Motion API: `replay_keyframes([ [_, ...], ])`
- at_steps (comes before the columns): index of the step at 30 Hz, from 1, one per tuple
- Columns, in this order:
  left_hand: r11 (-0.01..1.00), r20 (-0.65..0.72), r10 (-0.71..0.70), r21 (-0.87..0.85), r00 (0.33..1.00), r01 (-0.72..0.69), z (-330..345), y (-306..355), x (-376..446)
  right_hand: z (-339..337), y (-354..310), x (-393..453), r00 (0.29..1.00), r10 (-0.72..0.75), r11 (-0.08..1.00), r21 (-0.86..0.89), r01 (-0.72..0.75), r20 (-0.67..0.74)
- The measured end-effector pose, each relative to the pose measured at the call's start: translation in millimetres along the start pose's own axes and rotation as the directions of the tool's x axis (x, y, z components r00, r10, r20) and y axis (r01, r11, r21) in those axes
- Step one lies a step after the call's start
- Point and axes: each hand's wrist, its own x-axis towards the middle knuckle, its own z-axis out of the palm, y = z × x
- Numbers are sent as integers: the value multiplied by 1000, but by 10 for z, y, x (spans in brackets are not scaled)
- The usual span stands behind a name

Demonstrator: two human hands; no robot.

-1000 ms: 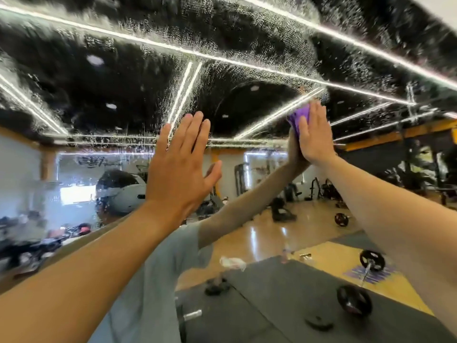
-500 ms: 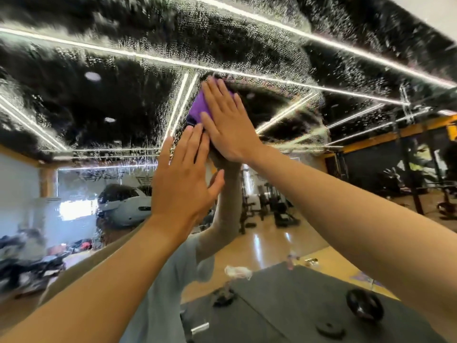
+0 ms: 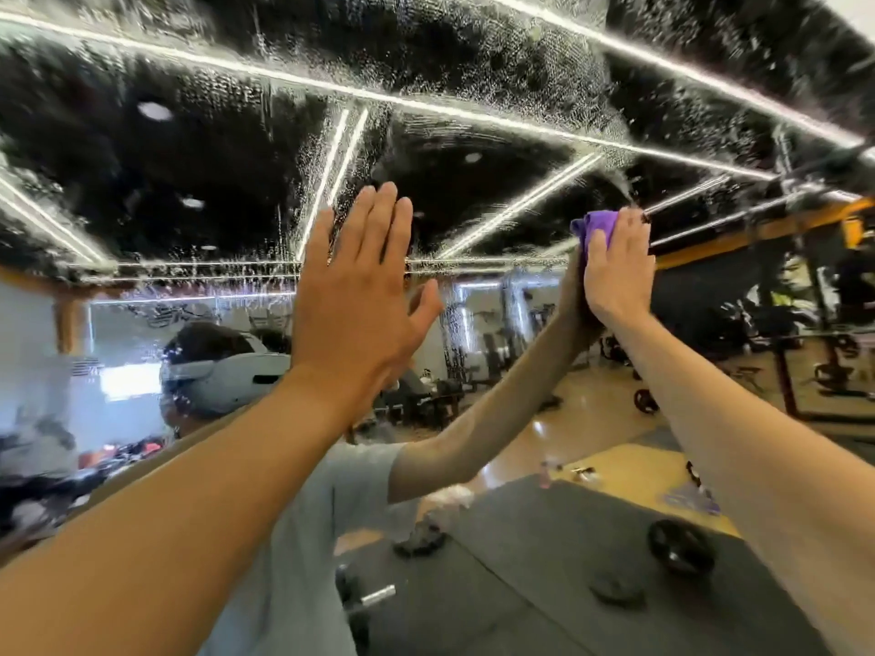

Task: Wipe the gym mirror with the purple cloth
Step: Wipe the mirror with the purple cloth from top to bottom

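The gym mirror (image 3: 213, 149) fills the view, its upper part speckled with spray droplets and streaks. My right hand (image 3: 615, 272) presses the purple cloth (image 3: 594, 229) flat against the glass at the right of centre; only the cloth's top edge shows above my fingers. My left hand (image 3: 360, 295) rests flat on the mirror near the middle, fingers spread, holding nothing. A clearer arc of glass lies between the two hands.
The mirror reflects the room behind me: weight plates (image 3: 679, 551) and a dumbbell (image 3: 374, 596) on dark floor mats, exercise machines (image 3: 800, 324) at the right, and my own reflection wearing a headset (image 3: 222, 381).
My right hand has swept the cloth from just above my left hand out to the right and down along the glass. The left hand has stayed in place.
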Motion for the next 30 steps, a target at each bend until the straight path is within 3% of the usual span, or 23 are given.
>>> replay_keyframes([
  [3,1000,3,-2,4,1000,2,-5,6,3,57,-452,-431,978,-204,979,5,204,40],
  [6,1000,-3,3,11,1000,-3,-18,14,13,145,-846,-889,876,-477,879,6,477,68],
  [9,1000,-1,-4,-14,1000,4,-31,14,3,117,-733,-920,795,-602,798,40,601,76],
  [11,1000,6,-5,-19,1000,5,-28,24,-4,82,-387,-737,849,-527,850,35,526,48],
  [14,1000,14,-2,-25,1000,2,-33,20,-17,13,251,-598,984,-171,983,80,167,43],
  [16,1000,5,-7,-23,1000,7,-29,17,-19,-25,593,-667,996,-29,994,105,21,80],
  [20,999,-12,-3,-34,1000,2,-27,35,-14,1,578,-1062,994,56,996,62,-62,94],
  [22,999,-26,-7,-38,1000,6,-25,38,-20,34,277,-1386,973,-169,986,43,164,159],
  [24,999,-35,-1,-43,999,0,-27,38,-16,67,7,-1714,836,-504,862,71,502,214],
  [27,999,-38,10,-39,999,-11,-23,23,-8,50,-115,-1715,661,-724,686,102,721,195],
  [28,999,-32,10,-42,999,-12,-22,22,-11,52,-70,-1587,649,-738,671,91,736,187],
  [29,999,-27,7,-44,1000,-9,-22,22,-14,77,4,-1435,685,-709,701,67,710,169],
  [30,999,-23,4,-45,1000,-5,-23,25,-14,97,108,-1251,771,-623,781,45,623,129],
])
